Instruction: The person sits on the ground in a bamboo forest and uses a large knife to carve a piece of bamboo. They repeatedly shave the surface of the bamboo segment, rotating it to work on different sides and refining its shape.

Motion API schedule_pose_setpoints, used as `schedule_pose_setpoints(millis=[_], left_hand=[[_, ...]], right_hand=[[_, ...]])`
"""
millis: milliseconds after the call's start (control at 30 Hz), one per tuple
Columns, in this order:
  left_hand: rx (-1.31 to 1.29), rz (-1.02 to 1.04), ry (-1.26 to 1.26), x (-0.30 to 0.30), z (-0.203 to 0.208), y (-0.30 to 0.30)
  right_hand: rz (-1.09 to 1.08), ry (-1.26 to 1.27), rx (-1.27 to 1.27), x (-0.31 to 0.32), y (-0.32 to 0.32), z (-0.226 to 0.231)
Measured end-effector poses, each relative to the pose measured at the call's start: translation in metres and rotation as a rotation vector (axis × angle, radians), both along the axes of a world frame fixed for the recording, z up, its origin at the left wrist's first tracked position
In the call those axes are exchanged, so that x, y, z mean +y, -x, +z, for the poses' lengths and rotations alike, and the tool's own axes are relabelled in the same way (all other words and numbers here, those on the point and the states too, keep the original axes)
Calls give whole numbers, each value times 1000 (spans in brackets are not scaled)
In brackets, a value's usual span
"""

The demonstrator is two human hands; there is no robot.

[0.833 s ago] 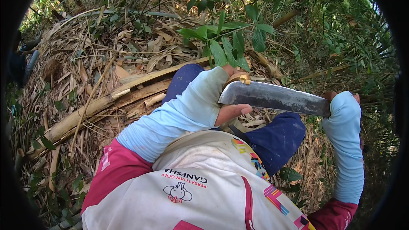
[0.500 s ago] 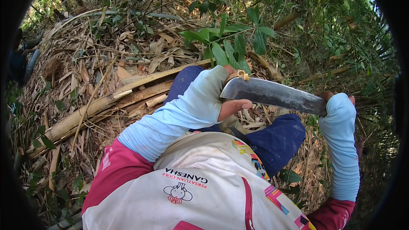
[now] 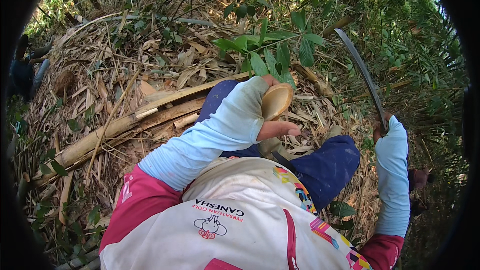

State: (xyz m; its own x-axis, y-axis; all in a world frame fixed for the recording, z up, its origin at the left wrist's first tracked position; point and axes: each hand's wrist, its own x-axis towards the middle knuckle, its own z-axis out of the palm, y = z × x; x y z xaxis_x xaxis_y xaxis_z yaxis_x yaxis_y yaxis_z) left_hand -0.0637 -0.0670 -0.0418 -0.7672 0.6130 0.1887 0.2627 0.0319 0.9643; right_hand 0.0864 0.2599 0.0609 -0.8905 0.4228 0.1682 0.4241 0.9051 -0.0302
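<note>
My left hand [image 3: 255,105], in a light blue sleeve that covers the palm, grips a hollow tan bamboo piece [image 3: 277,102]. Its oval cut mouth faces right, and the fingers behind it are mostly hidden. The thumb sticks out below the rim. On the right, my right hand [image 3: 389,131] is closed round the handle of a machete [image 3: 361,65]. The long dark blade rises up and to the left, seen nearly edge-on and apart from the bamboo. Most of the handle is hidden in the fist.
Split bamboo poles [image 3: 117,126] lie across dry leaves to the left. A green leafy sprig [image 3: 270,52] stands just beyond my left hand. Dense foliage [image 3: 415,45] fills the right side. Another person [image 3: 25,72] is partly visible at the far left edge.
The machete has swung up and right, away from the bamboo piece, whose mouth now shows. The small curled shaving at the blade is no longer visible. My left hand has hardly moved.
</note>
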Motion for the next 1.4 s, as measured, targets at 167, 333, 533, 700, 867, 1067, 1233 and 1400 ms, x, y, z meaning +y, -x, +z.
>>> schedule_pose_setpoints(millis=[167, 333, 533, 700, 867, 1067, 1233, 1400], left_hand=[[50, 50, 11, 4, -2, 6], [-79, 11, -11, 4, -2, 7], [183, 45, 42, 0, 6, 5], [145, 10, 27, 0, 5, 3], [71, -18, -83, 4, -2, 3], [105, -2, -104, 6, -5, -2], [108, -28, -24, 7, -1, 0], [244, 22, -17, 10, -6, 0]], right_hand=[[66, 79, 28, -10, -14, -9], [152, 15, -60, -30, -21, -3], [215, -198, -246, -43, -14, 10], [197, -301, -345, -62, -1, 28], [216, -347, -295, -65, -3, 32], [225, -371, -294, -66, 0, 40], [149, -386, -323, -69, 6, 42], [165, -328, -290, -63, 7, 42]])
